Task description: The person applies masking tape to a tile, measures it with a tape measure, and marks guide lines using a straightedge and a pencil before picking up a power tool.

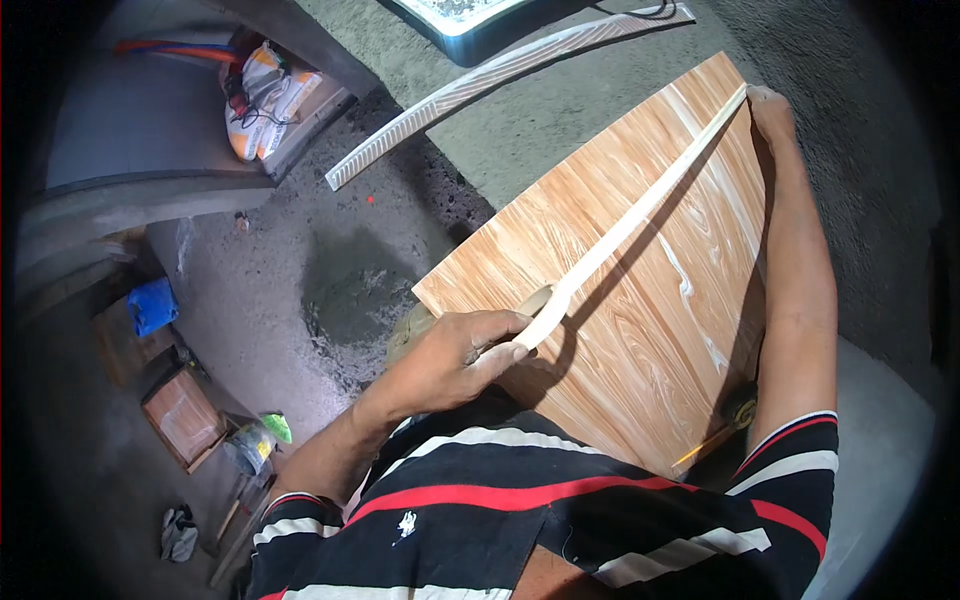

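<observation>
A long, pale, narrow strip (640,212) runs diagonally across a wood-grain panel (600,330) with white streaks. Between its thumb and fingers, my left hand (450,355) pinches the strip's near end, which bends into a curve over the panel's lower left part. At the panel's far right corner, my right hand (772,115) closes on the other end of the strip; its fingertips are partly hidden. The panel lies in front of my body, under both arms. By my right elbow, a small dark and yellow object (738,408) lies at the panel's near edge, partly in shadow.
Beyond the panel lie a long ridged white strip (500,75) and a blue-edged tray (460,45). A white and orange bag (268,105) sits at upper left. Wet mortar (360,280) covers floor on the left; a blue item (152,306) and a bucket (250,448) stand farther left.
</observation>
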A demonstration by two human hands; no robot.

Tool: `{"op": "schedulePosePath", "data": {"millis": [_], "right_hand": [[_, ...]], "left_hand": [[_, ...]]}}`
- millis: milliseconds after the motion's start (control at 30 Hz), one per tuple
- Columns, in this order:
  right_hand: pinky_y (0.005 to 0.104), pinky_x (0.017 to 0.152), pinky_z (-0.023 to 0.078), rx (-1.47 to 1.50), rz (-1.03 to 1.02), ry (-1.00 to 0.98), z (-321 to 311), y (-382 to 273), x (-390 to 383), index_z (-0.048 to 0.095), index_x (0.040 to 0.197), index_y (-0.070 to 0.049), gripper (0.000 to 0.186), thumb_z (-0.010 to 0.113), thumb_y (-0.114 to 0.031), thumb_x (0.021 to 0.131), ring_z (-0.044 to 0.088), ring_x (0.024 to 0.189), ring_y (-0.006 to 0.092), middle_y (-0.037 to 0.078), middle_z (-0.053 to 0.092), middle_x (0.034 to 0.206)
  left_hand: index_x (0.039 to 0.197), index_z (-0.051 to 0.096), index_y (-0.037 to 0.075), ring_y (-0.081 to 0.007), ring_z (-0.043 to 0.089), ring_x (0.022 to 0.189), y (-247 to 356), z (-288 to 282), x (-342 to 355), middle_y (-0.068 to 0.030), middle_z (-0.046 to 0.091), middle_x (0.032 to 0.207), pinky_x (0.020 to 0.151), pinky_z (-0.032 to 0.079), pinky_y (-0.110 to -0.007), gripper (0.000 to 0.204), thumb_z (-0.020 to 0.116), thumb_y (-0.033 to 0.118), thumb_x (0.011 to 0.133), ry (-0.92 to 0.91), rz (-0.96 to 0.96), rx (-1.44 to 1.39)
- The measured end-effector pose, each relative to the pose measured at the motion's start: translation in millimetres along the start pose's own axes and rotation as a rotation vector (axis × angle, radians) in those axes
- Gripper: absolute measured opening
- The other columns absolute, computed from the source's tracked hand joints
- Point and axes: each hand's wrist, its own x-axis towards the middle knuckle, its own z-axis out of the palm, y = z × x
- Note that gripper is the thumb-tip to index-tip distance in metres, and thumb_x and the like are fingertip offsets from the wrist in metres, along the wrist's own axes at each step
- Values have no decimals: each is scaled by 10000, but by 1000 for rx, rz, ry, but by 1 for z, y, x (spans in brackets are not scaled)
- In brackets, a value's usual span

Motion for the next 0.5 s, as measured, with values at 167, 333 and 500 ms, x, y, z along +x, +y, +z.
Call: {"op": "schedulePosePath", "data": {"millis": [167,333,500], "right_hand": [[421,1031,511,66,-38,-18,1,0,-2,772,1271,-115,394,605,-355,1008,695,1203,362,175,741,1300],[403,1023,515,64,-57,-18,1,-2,-4,775,1266,-112,373,610,-324,1007,708,1184,338,161,755,1280],[401,1015,520,78,-111,-24,5,8,5,774,1265,-111,371,605,-329,1018,715,1171,328,158,760,1266]], "left_hand": [[1228,723,-14,-188,717,876,7,6,1,-139,766,959,817,564,-357,285,658,194,1045,25,-10,20],[1182,734,-8,-152,684,802,6,9,-5,-125,750,898,764,559,-349,256,691,187,1022,73,-204,5],[1145,735,-11,-249,734,878,-11,9,-24,-159,767,964,801,564,-370,253,710,194,999,79,13,124]]}}
